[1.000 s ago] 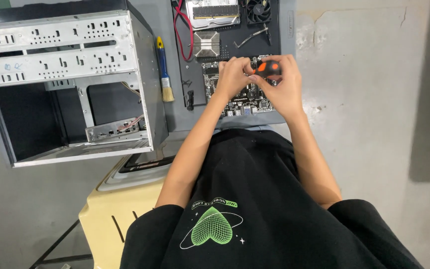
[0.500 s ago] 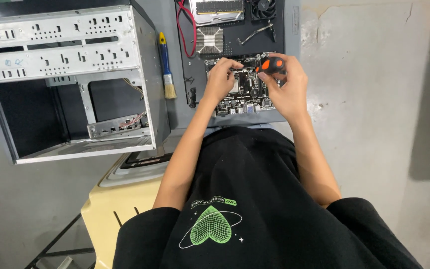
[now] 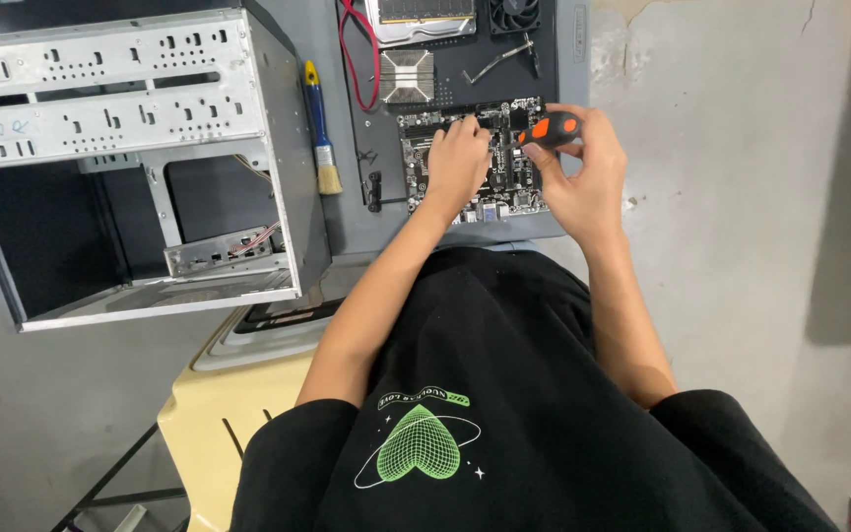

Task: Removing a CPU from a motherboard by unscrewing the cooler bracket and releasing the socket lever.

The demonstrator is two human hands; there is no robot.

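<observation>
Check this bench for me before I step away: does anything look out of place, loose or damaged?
Nothing looks damaged. The motherboard lies flat under the left hand, and the right hand holds an orange-and-black screwdriver. The only loose-looking item is a red cable looping beside the heatsink.

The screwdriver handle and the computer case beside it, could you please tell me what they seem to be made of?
The screwdriver handle, gripped in the right hand, looks like moulded plastic or rubber: matte black with orange patches. The computer case looks like bare sheet metal: dull grey panels with punched slots and folded edges.
</observation>
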